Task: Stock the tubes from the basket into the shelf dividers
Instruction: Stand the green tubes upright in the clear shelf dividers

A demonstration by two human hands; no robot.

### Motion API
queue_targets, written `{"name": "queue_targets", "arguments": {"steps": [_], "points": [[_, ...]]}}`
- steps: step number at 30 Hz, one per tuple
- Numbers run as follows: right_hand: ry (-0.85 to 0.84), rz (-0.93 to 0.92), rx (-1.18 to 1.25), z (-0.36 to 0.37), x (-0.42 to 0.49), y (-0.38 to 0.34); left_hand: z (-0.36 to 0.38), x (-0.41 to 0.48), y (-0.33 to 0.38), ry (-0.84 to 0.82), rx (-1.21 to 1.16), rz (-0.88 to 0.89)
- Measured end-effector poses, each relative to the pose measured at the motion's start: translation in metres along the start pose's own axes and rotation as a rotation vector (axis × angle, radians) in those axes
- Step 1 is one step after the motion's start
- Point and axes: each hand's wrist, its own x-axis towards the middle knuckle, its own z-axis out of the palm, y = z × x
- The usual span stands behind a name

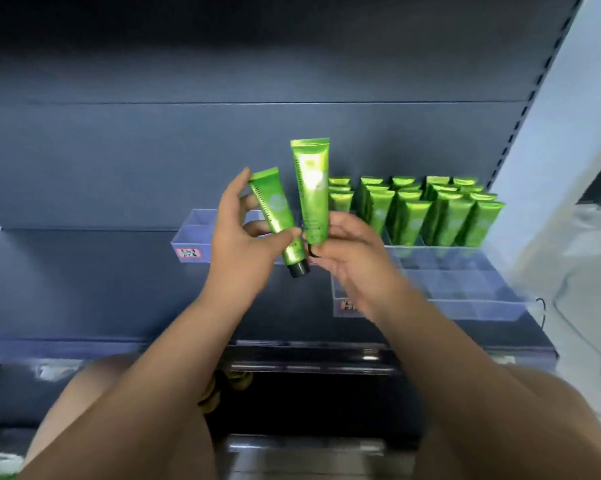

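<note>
The left hand is gripping one green tube around its middle between thumb and fingers. Its crimped end is leaning toward eleven o'clock and its black cap is pointing to five. The right hand is pinching a second green tube low on its body, holding it nearly upright with the crimp at twelve. The two are hanging just beside each other above the shelf. At two o'clock from the right hand, stocked tubes are standing crimp-up in the clear divider tray. Another clear tray is sitting at nine. The tubes are looking light, soft-walled and glossy, so probably slippery. Gripping near the stiffer cap shoulder is likely the surest hold.
</note>
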Motion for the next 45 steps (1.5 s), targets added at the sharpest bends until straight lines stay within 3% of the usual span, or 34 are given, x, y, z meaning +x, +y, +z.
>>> {"name": "queue_targets", "arguments": {"steps": [6,12,16,20,26,32,37,45], "points": [[0.179,-0.066,-0.172,-0.05,0.019,-0.002,0.055,0.017,-0.02,-0.118,-0.101,-0.043],[0.248,-0.183,-0.3,-0.076,0.055,-0.015,0.087,0.042,-0.051,-0.207,-0.068,-0.014],[0.225,-0.28,-0.508,-0.087,0.075,-0.023,0.096,0.063,-0.062,-0.276,-0.034,0.039],[0.251,-0.363,-0.746,-0.102,0.088,-0.028,0.093,0.081,-0.065,-0.257,-0.013,0.083],[0.209,-0.353,-0.825,-0.116,0.094,-0.026,0.083,0.088,-0.071,-0.285,0.004,0.081],[0.302,-0.345,-1.045,-0.122,0.09,-0.021,0.084,0.09,-0.083,-0.217,-0.073,-0.022],[0.359,-0.372,-1.087,-0.125,0.092,-0.018,0.09,0.09,-0.088,-0.179,-0.073,-0.067],[0.351,-0.434,-1.005,-0.126,0.091,-0.014,0.093,0.079,-0.092,-0.267,0.077,0.015]]}}
